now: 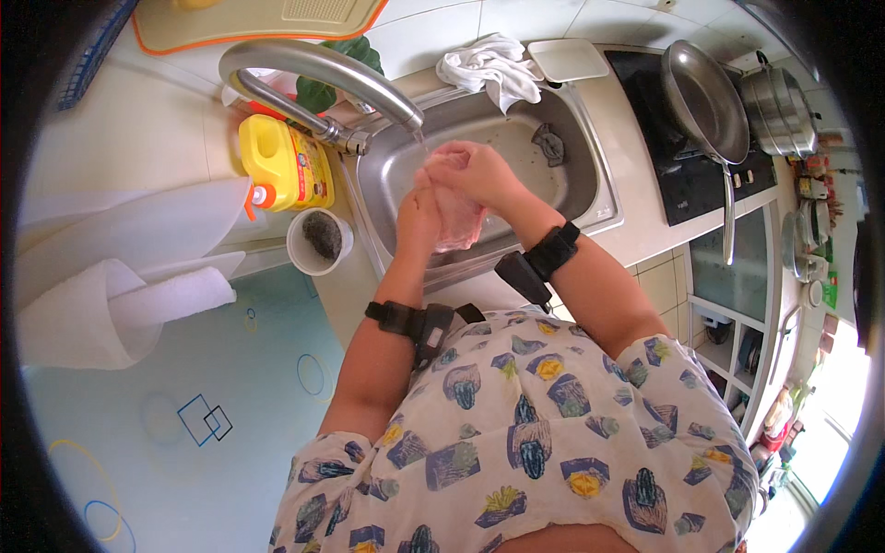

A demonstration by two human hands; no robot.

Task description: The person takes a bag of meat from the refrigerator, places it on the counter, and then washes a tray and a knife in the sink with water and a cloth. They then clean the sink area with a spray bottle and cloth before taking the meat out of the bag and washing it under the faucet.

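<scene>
Over the stainless steel sink (581, 157), a pink piece of raw meat (458, 221) hangs between my two hands. My left hand (420, 217) grips its left side. At the upper end, the fingers of my right hand (475, 170) are closed on the meat, just under the spout of the curved faucet (396, 106). A thin stream of water comes from the spout onto the hands and meat. The fingertips are partly hidden by the meat and the hands themselves.
Left of the sink stand a yellow jug (293, 170) and a white tub (309, 241) with a dark scrubber. A white cloth (493, 69) and a pale tray (567, 61) lie behind it. A frying pan (705, 101) rests on the black cooktop (682, 198) at right.
</scene>
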